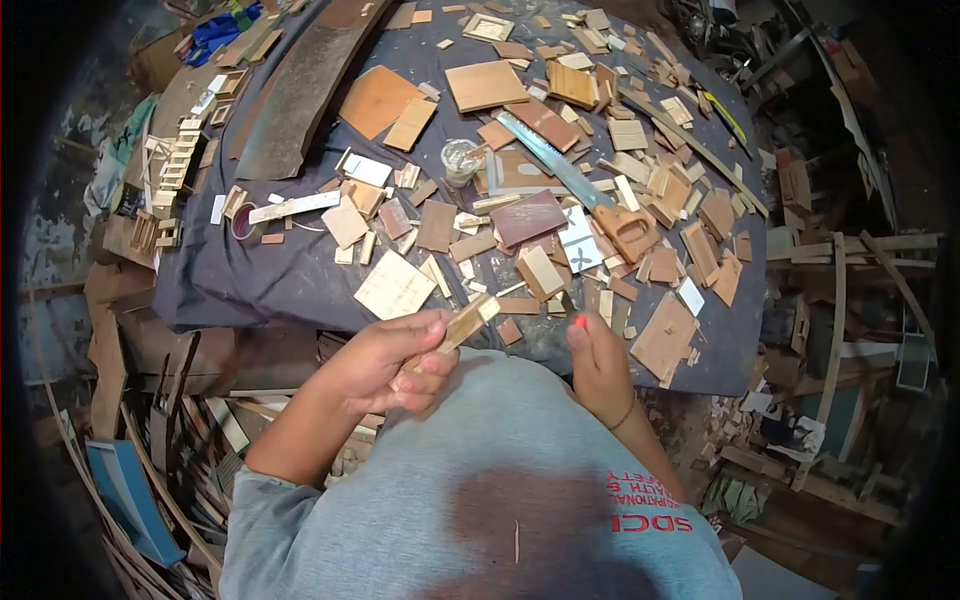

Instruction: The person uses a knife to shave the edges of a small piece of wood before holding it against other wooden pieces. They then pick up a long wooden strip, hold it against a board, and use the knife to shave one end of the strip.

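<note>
My left hand [400, 362] is closed around a small wooden block [468, 322], a narrow piece with a paler end that points up and to the right. At the table's front edge my right hand [603, 372] is closed with the thumb up. An orange-red tip [581, 322] of a small tool shows by that thumb, and a thin dark part juts out ahead of it; most of the tool is hidden in the fist. The two hands are apart. Just beyond them lie a pale square board [395, 285] and a two-tone block [540, 272].
A handsaw [570, 175] lies across scattered wood offcuts on the dark cloth [260, 285]. Near it stand a clear glue jar [462, 162] and a maroon board [529, 218]. A round tub [243, 221] with a white stick and small wooden pieces [180, 160] sit left.
</note>
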Tool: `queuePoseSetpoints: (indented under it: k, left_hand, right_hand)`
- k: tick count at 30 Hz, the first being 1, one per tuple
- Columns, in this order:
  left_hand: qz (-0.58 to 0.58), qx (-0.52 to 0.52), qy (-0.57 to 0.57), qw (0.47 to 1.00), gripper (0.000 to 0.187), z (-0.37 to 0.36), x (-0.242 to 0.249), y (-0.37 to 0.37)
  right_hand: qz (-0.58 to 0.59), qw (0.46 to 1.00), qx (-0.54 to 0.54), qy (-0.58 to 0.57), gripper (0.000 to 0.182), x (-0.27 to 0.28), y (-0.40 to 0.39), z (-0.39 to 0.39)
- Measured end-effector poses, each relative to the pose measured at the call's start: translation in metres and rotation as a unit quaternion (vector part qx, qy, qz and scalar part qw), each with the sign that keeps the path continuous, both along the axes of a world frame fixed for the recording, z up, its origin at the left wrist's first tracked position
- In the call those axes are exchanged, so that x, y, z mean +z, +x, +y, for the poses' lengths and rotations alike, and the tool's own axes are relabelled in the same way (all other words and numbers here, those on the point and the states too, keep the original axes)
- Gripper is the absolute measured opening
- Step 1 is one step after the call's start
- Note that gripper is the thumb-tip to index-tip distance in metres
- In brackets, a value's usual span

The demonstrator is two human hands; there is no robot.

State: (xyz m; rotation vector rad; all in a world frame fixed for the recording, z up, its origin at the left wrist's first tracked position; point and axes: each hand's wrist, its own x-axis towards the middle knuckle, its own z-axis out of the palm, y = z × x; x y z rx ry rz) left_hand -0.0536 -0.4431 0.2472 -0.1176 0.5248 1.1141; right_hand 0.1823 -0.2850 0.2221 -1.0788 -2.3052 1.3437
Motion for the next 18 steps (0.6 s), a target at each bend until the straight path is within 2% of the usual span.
queuePoseSetpoints:
  k: [3,6,7,9,13,15,18]
  left_hand:
    - [-0.126,0.052,0.013,0.991,0.027,0.011,-0.014,0.007]
    - [-0.194,0.064,-0.005,0.979,0.027,0.019,-0.013,0.013]
    - [-0.195,0.062,-0.005,0.979,0.027,0.018,-0.015,0.015]
    - [-0.268,0.024,0.021,0.963,0.020,0.017,-0.023,0.019]
    - [-0.239,0.030,0.009,0.970,0.027,0.015,-0.017,0.024]
    - [-0.180,0.033,0.013,0.983,0.018,0.013,-0.019,0.025]
    - [-0.116,0.030,0.015,0.993,0.017,0.013,-0.015,0.028]
  right_hand:
    - [0.024,0.999,0.034,0.008,0.024,0.007,-0.009,0.004]
    - [0.056,0.995,0.071,0.049,0.023,0.022,-0.029,-0.001]
    - [0.050,0.989,0.106,0.087,0.023,0.024,-0.033,-0.002]
    - [0.040,0.976,0.159,0.146,0.023,0.023,-0.038,-0.002]
    - [0.007,0.970,0.184,0.156,0.025,0.030,-0.040,-0.003]
    - [0.004,0.967,0.179,0.181,0.026,0.029,-0.040,-0.004]
    - [0.003,0.961,0.194,0.195,0.027,0.026,-0.037,-0.002]
